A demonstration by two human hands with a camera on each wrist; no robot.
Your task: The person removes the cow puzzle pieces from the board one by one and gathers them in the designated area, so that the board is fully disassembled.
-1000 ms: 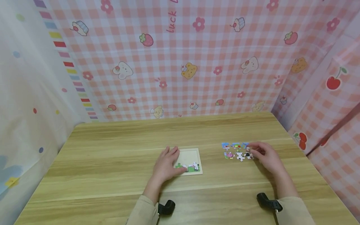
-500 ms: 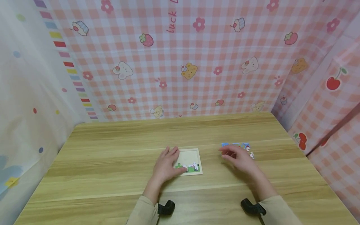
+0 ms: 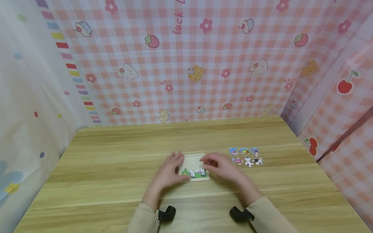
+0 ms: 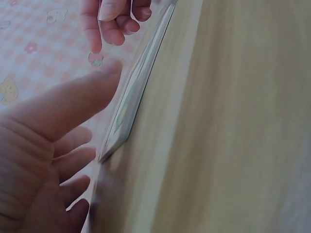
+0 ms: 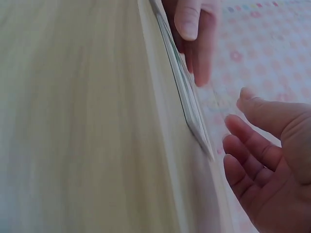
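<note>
A shallow wooden puzzle tray (image 3: pixel 193 160) lies at mid-table, with a strip of green and white picture pieces (image 3: pixel 201 174) along its near side. My left hand (image 3: pixel 168 170) is spread at the tray's left side, its thumb by the near left corner. At the right side, my right hand (image 3: pixel 222 166) hovers with fingers loosely bent. The right wrist view shows a gap between that thumb (image 5: pixel 272 114) and the fingers, with no piece visible there. Two rows of loose jigsaw pieces (image 3: pixel 248 161) lie farther right on the table.
The wood-grain table (image 3: pixel 110 181) extends around the tray on all sides. A pink checked curtain (image 3: pixel 175 97) hangs behind its back edge, and more curtains flank it. A black wrist device (image 3: pixel 167 214) sits on each forearm.
My right hand has moved left from the loose pieces to the tray's right side, uncovering both rows. My left hand has shifted slightly left, and its thumb covers less of the tray.
</note>
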